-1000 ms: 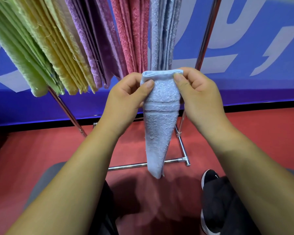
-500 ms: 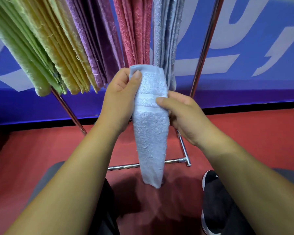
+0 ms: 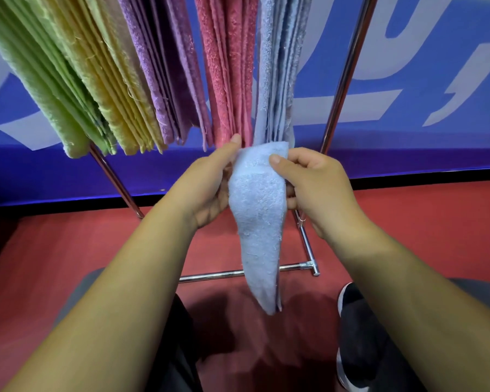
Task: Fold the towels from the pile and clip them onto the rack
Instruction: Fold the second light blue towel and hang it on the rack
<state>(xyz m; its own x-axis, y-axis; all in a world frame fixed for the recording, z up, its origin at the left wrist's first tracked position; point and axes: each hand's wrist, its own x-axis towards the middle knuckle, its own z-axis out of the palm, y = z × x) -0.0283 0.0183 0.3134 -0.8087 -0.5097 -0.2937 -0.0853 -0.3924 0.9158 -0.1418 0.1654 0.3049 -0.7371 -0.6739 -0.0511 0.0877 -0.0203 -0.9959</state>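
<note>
A folded light blue towel [image 3: 256, 222] hangs narrow and long between my two hands. My left hand [image 3: 207, 188] grips its upper left edge, fingers behind the cloth. My right hand [image 3: 314, 185] pinches the upper right edge, thumb on the front. The towel's top sits just under the blue towels [image 3: 280, 66] hanging on the chrome rack [image 3: 345, 72]. Its lower tip hangs free above the rack's floor bar [image 3: 210, 276]. No clip is visible.
Green [image 3: 40, 80], yellow [image 3: 105, 75], purple [image 3: 164, 66] and pink towels [image 3: 227, 66] hang in a row on the rack. A blue banner wall stands behind, over a red floor. My black shoe [image 3: 354, 335] is at the lower right.
Both hands shifted with the towel; my right hand dropped to the towel's middle, then came back up to pinch its top right edge. The towel hangs slightly lower under the blue towels.
</note>
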